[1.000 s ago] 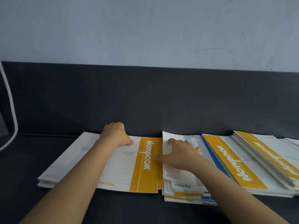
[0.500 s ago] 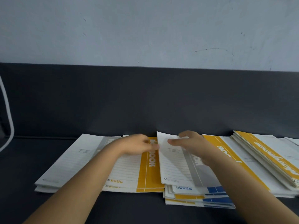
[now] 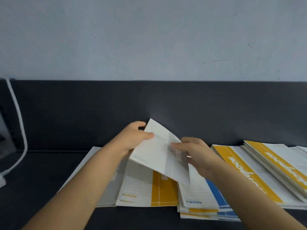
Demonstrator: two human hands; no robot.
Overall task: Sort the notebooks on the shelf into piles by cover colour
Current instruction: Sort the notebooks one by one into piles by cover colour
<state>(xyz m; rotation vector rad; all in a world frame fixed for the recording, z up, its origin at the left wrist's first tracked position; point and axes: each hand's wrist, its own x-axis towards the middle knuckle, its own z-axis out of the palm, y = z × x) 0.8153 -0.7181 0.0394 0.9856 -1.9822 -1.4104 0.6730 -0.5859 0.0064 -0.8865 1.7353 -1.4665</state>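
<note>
Notebook with a grey band (image 3: 157,156) hangs tilted above the piles. The left hand (image 3: 132,140) grips its far left edge with the thumb on top, and the right hand (image 3: 194,153) pinches its right side. The grey pile (image 3: 106,188) lies at the left, so this cover probably belongs there. It is best carried low over the yellow notebook (image 3: 164,191), then squared to the pile's edges. No box or tray shows. The dark shelf (image 3: 41,188) alone bears these 2 piles, a mixed stack (image 3: 214,191) topped by blue, and fanned yellow notebooks (image 3: 249,171) at the right.
</note>
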